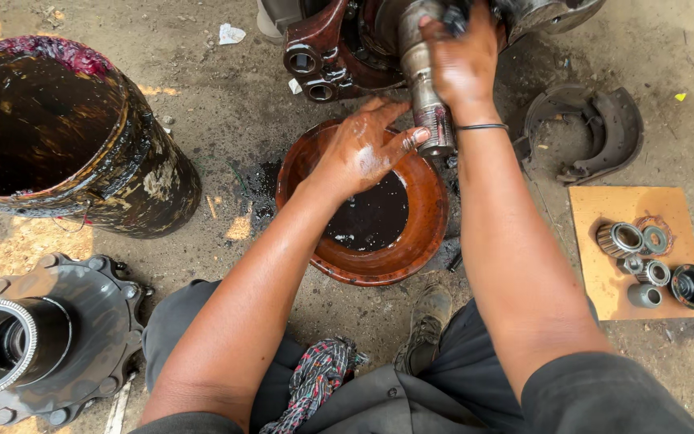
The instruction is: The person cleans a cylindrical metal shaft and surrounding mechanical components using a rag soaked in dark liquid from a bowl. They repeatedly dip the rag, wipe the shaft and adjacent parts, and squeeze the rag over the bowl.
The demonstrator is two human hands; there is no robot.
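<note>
View from above of a person crouched on a rough concrete floor [226, 112], grey, gritty and stained dark with oil around the middle of the frame. Sunlit yellow patches fall on the left side.

At upper centre, a worn metal axle spindle [423, 88] points down toward the viewer from a reddish-brown steering knuckle [327, 52]. The right hand [463, 60] is wrapped around the spindle's upper part, gripping it. The left hand [359, 153], wet with oil, is spread open with fingers extended, its fingertip touching the spindle's lower threaded end. It holds nothing.

Directly beneath the left hand, in the centre of the frame, sits a round reddish-brown bowl [411, 249] with a pool of black oil in it.

At upper left lies a tilted, blackened drum [154, 177] with red grease on its rim. At lower left is a wheel hub [82, 321] with a toothed ring. At upper right lie curved brake shoes [604, 137]. At right, an orange board [604, 273] carries several bearings and rings [648, 257].

The knuckle and whatever it joins are cut off by the top edge. The right hand hides the spindle's base. A patterned rag [315, 382] lies at lower centre on the person's dark clothing, beside a worn shoe [427, 325].
</note>
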